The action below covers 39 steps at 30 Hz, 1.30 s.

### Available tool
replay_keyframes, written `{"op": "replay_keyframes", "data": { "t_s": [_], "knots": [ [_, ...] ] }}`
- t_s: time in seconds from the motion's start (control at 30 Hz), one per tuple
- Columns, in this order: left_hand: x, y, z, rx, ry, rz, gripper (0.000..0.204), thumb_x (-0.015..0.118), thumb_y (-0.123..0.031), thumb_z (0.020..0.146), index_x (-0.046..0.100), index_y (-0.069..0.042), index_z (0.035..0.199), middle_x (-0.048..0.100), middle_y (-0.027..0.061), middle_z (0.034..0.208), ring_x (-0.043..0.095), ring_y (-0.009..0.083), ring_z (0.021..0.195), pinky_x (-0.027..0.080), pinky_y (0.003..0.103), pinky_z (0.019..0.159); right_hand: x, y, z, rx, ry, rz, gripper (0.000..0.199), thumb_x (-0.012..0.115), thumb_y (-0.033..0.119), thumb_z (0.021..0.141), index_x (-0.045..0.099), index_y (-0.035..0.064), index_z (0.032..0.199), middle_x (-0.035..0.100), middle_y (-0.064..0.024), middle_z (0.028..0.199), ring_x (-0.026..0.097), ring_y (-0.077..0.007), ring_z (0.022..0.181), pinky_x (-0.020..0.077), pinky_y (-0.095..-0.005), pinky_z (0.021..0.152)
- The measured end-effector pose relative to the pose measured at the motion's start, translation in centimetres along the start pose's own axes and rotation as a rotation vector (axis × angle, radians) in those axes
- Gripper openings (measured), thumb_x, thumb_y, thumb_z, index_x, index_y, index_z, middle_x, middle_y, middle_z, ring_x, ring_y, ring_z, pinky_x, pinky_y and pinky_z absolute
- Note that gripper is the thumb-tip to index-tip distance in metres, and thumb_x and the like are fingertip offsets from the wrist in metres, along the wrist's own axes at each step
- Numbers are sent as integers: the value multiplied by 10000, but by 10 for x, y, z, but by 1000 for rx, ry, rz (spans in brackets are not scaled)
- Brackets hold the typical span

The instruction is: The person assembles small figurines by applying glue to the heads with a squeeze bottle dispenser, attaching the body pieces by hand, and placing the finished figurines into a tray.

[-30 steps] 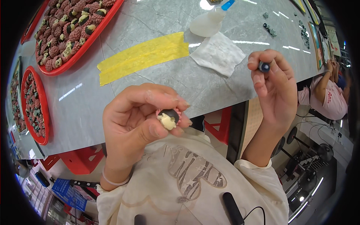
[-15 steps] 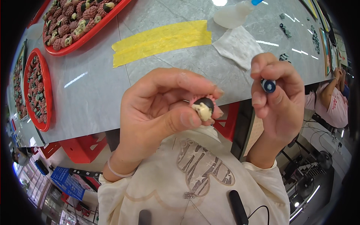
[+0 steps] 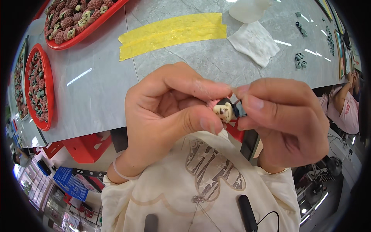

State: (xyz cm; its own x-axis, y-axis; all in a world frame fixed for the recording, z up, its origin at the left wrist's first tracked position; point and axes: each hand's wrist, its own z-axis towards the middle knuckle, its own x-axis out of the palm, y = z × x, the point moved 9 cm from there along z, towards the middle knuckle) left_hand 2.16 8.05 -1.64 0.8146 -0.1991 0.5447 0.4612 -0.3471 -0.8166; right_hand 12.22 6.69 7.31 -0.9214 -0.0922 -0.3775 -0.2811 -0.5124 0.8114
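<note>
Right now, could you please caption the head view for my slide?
At a grey table, the left hand pinches a figurine head while the right hand holds a dark piece beside it.

Below one yellow strip (image 3: 172,36) are two hands (image 3: 164,106), one figurine head (image 3: 222,111), one dark piece (image 3: 240,109). Right of it: one cloth (image 3: 255,43), one bottle (image 3: 249,9).
</note>
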Motion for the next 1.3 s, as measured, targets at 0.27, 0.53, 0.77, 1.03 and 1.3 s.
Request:
{"op": "replay_keyframes", "data": {
  "t_s": [0.27,0.53,0.77,1.03,1.3],
  "knots": [
    [0,2,-2,20,-53,26,392,698,-307,585,514,-20,780,480,44,704,479,85,592,402,184,562,0,-1,-6,72,-57,-48,208,513,-163,656,499,-40,823,520,-197,787,555,-125,527,466,-181,464],
    [-5,-4,1,53,-39,47,373,680,-263,611,518,5,813,513,76,736,512,113,652,426,203,593,3,-7,-3,-7,-115,-29,148,553,-121,652,513,-52,776,528,-179,754,544,-116,502,442,-171,451],
    [1,-20,2,47,104,6,516,740,-116,513,505,47,942,526,123,890,501,157,821,434,234,624,16,2,2,-59,-40,-258,266,652,197,642,540,8,791,496,-180,798,503,-199,690,427,-239,539],
    [-102,-170,-42,617,-672,1204,211,568,-12,688,563,-6,899,576,69,808,532,92,683,437,197,591,-25,-2,-13,-41,-235,-367,371,458,353,793,518,-5,867,461,-141,840,421,-170,635,331,-235,524],
    [-107,-201,-9,502,-635,1581,157,488,-106,749,555,-28,867,564,106,827,538,234,748,417,298,652,-38,-19,-8,74,-354,-218,295,476,288,794,518,-1,841,472,-102,732,412,-144,586,314,-209,473]
  ]
}}
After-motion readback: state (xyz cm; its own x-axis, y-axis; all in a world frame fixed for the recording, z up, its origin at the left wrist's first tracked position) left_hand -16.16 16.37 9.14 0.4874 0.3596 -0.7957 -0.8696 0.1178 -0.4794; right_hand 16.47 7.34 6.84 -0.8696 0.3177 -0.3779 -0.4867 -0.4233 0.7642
